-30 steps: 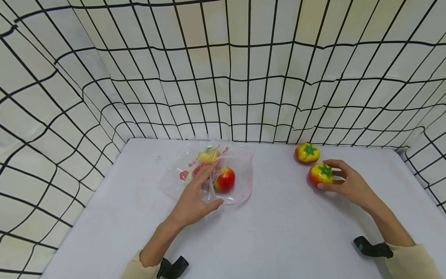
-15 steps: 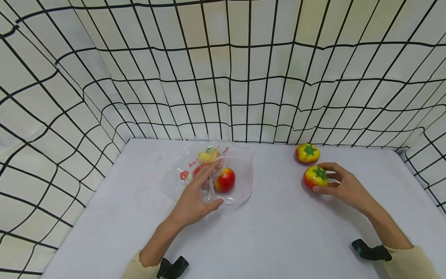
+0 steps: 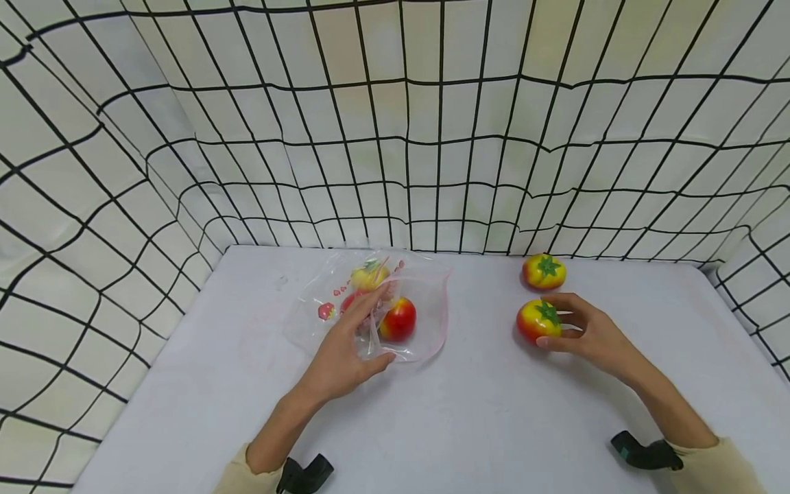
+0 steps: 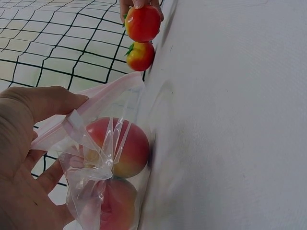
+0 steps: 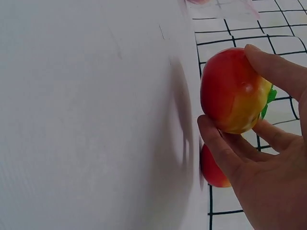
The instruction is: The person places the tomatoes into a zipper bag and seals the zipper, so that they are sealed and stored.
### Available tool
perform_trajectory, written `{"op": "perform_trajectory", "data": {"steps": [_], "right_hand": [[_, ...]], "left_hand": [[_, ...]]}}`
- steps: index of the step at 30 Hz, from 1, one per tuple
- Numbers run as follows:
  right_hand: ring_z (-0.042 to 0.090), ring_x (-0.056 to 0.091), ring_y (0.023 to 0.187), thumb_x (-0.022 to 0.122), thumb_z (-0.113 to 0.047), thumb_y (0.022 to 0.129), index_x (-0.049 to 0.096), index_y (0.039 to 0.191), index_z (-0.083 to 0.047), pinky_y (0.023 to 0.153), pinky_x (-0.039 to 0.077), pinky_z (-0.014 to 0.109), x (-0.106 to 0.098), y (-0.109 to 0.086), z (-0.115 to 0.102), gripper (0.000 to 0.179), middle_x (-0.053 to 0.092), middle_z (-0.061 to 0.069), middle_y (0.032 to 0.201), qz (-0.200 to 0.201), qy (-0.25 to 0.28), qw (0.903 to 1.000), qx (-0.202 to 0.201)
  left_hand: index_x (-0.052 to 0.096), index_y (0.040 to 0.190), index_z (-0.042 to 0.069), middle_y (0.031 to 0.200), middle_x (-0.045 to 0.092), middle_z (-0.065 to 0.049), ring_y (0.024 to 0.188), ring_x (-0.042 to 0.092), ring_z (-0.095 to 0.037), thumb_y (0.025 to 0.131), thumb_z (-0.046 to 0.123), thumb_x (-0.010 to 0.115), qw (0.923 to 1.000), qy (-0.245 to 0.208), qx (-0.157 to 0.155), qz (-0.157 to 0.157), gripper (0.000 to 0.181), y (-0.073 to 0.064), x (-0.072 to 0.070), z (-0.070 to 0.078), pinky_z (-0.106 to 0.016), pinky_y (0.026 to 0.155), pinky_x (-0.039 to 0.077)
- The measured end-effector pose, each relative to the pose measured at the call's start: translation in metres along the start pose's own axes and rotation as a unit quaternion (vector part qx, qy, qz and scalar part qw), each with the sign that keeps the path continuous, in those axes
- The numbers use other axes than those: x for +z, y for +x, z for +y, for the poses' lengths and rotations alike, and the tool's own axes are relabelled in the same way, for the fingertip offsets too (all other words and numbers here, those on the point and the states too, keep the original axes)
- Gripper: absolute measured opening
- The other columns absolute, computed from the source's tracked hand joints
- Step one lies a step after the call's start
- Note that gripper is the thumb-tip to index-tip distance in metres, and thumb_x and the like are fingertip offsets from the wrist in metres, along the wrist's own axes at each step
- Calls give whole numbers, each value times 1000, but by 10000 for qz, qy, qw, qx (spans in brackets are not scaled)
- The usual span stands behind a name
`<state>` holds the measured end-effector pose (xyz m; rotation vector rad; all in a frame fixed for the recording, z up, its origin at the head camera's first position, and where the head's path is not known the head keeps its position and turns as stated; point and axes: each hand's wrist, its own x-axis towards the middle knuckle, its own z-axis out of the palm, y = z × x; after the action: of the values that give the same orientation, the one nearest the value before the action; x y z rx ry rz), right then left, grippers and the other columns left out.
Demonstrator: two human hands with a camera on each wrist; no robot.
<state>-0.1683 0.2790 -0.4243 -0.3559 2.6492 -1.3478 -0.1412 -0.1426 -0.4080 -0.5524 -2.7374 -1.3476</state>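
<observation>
A red-and-yellow toy tomato (image 3: 533, 322) with a green leafy top is pinched between the thumb and fingers of my right hand (image 3: 592, 336). In the right wrist view this tomato (image 5: 230, 91) hangs a little off the table, its shadow beside it. A second toy tomato (image 3: 544, 272) rests just behind it. My left hand (image 3: 345, 357) grips the clear plastic bag (image 3: 432, 336) near its pink-edged mouth, thumb and fingers spread apart. Inside the bag lie a red fruit (image 3: 400, 317), a yellow one (image 3: 368, 276) with a green top and a partly hidden reddish one.
A black wire mesh (image 3: 438, 158) over white sheeting encloses the back and both sides of the white table (image 3: 481, 425). The bag lies left of centre, near the table's back edge (image 3: 487, 254).
My right hand has moved left and slightly nearer to me with the tomato, away from the second tomato. The left hand and the bag stay in place.
</observation>
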Motion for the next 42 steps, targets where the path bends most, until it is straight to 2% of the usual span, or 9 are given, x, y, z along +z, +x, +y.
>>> {"op": "perform_trajectory", "data": {"steps": [8,12,14,18,21,23,33,37,42], "right_hand": [[44,55,135,80,-28,92,42,153,-4,96,61,22,12,-1,-3,77,49,20,155,-173,83,9998,92],[46,55,135,80,-26,92,42,153,-2,98,62,32,17,-1,-6,75,49,22,154,-232,134,9996,13],[45,55,135,80,-25,92,43,152,-2,98,62,33,19,0,-8,74,49,21,154,-251,188,9995,-21],[41,56,133,81,-24,90,46,151,-5,97,60,22,24,0,-11,73,51,19,153,-241,223,9994,-88],[39,55,133,82,-24,90,47,151,-8,95,54,11,28,0,-13,73,50,18,154,-192,233,9994,-142],[38,55,132,82,-23,90,47,152,-9,94,51,8,31,0,-15,73,49,18,155,-169,305,9992,-207],[37,55,132,82,-24,90,44,154,-13,94,53,10,43,2,-30,75,50,16,153,-120,479,9983,-296],[37,54,135,82,-25,89,42,155,-11,97,56,16,52,7,-34,78,50,14,154,-164,619,9977,-241],[36,52,138,83,-27,88,42,153,-13,103,60,34,60,11,-39,78,49,12,155,-117,687,9974,-190]], "left_hand": [[33,162,39,163,44,9,153,40,-21,77,15,90,10000,-16,22,-2,105,-2,0,-1,-49,104,58],[33,162,38,164,43,8,153,40,-21,78,16,90,10000,16,30,-2,105,-2,0,-1,-50,106,57],[33,163,37,164,43,8,153,40,-22,78,16,90,10000,27,23,-1,104,-2,0,-1,-51,106,57],[33,163,36,164,43,7,152,41,-23,78,17,90,10000,58,4,7,104,-2,0,-1,-51,105,58],[33,163,35,164,43,6,152,41,-23,77,17,90,10000,76,4,4,104,-1,0,-1,-51,104,58],[34,163,35,164,43,6,152,41,-23,77,17,90,10000,82,7,-1,104,-1,0,-1,-50,104,58],[34,163,34,163,44,7,152,42,-22,78,16,90,9999,51,110,-12,104,3,1,0,-50,104,59],[35,163,31,162,46,5,150,44,-23,77,16,91,9998,143,92,40,104,1,0,0,-50,103,59],[35,163,31,162,46,3,150,43,-25,75,15,92,9999,126,53,47,105,1,1,-1,-50,102,60]]}}
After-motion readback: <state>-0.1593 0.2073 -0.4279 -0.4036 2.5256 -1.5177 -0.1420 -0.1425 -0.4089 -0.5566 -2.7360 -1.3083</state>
